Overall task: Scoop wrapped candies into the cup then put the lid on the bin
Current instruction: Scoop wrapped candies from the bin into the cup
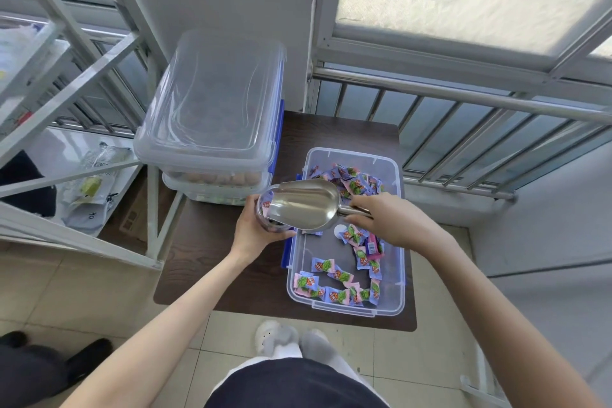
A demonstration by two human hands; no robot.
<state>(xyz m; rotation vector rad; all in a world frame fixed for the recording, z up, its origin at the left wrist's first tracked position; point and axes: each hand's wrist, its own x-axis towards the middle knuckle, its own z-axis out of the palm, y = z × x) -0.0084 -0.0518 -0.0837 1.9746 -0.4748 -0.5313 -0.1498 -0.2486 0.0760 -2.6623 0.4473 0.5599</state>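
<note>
Tipping into view, the metal scoop (306,205) sits with its mouth right at the rim of the clear cup (265,212), and its bowl looks empty and shiny. The left hand (251,228) wraps the cup, fingers curled shut around its side with the thumb along the bottom edge, holding it just off the left wall of the open bin (395,242). At least one wrapped piece shows through the cup wall, just inside those fingers. The right hand (381,219) has the scoop's handle (356,210) pinched between thumb and fingers, closed tight on it, hovering over the middle of the bin. Below the right fingers, the wrapped candies (344,278) lie scattered along the near end, and another pile sits beyond the fingertips at the far end. Beyond the left hand, stacked lidded containers (212,103) stand on the dark table (225,262); which clear lid belongs to the bin I cannot tell.
</note>
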